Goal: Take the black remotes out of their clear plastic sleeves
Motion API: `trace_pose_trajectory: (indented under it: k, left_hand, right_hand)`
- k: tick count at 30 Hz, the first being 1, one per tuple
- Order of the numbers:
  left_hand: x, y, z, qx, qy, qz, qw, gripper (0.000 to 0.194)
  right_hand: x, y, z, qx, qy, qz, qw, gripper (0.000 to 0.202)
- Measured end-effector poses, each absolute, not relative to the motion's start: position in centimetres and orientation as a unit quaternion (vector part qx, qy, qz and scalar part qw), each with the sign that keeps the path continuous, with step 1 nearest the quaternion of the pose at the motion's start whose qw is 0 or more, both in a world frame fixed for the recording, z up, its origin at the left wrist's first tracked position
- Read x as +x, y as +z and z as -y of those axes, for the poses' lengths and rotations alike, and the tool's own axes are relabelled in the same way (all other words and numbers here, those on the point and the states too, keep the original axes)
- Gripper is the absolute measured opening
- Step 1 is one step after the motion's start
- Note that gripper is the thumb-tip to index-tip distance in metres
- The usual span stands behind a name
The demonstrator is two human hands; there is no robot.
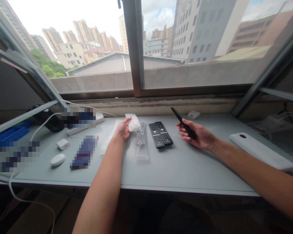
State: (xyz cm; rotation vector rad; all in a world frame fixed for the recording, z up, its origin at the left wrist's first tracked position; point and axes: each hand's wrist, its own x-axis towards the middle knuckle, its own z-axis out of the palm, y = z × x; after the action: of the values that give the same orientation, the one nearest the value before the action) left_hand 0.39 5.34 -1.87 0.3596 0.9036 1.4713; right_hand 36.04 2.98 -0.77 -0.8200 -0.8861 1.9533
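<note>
My left hand [124, 128] is closed on a crumpled, whitish plastic bag [133, 123], held over the back of the grey desk [166, 172]. In my right hand [197, 134] is a black remote control [183, 123], tilted with its far end up and to the left. Two black remotes lie side by side between my hands, a left one [156, 136] and a right one [164, 133]. Left of them, clear plastic bags [142, 146] lie flat, partly beneath the bag I hold. More clear plastic [109, 139] lies beside my left forearm.
A white power strip [97, 119], a white adapter [63, 144], a white oval object [58, 160] and a pixelated dark item [84, 152] are on the left. A small white box [193, 114] sits at the back. A long white device [261, 151] lies beyond my right forearm.
</note>
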Motion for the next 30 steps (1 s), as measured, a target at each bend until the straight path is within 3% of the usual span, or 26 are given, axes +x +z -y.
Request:
trace_pose_trajectory:
  k: [2,5,7,11,14,22,30]
  left_hand:
    - [0.7,-1.7,-5.2,0.162,0.643,-0.42,0.62,0.009]
    - [0.9,-1.4,-4.9,0.163,0.649,-0.446,0.595,0.014]
    - [1.0,-1.2,-4.7,0.161,0.654,-0.454,0.584,0.015]
    - [1.2,-0.8,-4.4,0.161,0.669,-0.453,0.567,0.012]
    - [1.1,-0.9,-4.3,0.16,0.67,-0.456,0.564,0.012]
    - [0.3,-1.6,-4.7,0.201,0.647,-0.394,0.621,0.03]
    - [0.4,-1.4,-4.5,0.211,0.633,-0.397,0.63,0.035]
  right_hand:
    - [35.9,-0.7,-2.7,-0.345,0.763,0.345,0.425,0.011]
    - [35.7,-0.5,-2.5,-0.368,0.755,0.331,0.43,0.018]
    - [35.7,-0.5,-2.6,-0.364,0.762,0.324,0.426,0.013]
    - [35.7,-0.5,-2.8,-0.317,0.797,0.328,0.396,0.029]
    - [35.8,-0.5,-2.8,-0.304,0.802,0.341,0.384,0.028]
    - [35.7,-0.4,-2.6,-0.352,0.763,0.39,0.376,0.022]
    - [34.8,0.1,-2.0,-0.323,0.799,0.323,0.392,0.026]
